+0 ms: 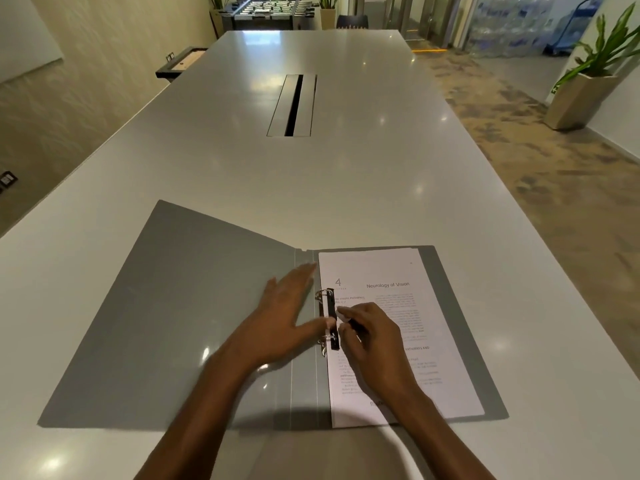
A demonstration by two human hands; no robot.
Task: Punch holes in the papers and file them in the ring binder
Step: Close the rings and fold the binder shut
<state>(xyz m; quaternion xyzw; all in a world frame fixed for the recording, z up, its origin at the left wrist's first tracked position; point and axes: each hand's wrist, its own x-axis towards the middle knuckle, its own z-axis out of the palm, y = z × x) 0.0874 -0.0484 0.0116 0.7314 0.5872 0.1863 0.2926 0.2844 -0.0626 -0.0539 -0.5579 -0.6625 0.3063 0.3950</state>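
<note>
A grey ring binder (180, 306) lies open and flat on the white table. A stack of printed papers (391, 327), headed "Neurology of Vision", sits on its right half, threaded on the two metal rings (325, 296). My left hand (284, 317) lies flat with straight fingers on the binder's spine, its thumb touching the ring mechanism. My right hand (370, 337) rests on the papers and its curled fingers pinch the black lever (334, 320) of the mechanism. No hole punch is in view.
The long white table (311, 188) stretches far ahead with a cable slot (293, 105) in its middle. A potted plant (585, 88) stands on the floor at the right. A foosball table (272, 10) stands beyond the table's far end.
</note>
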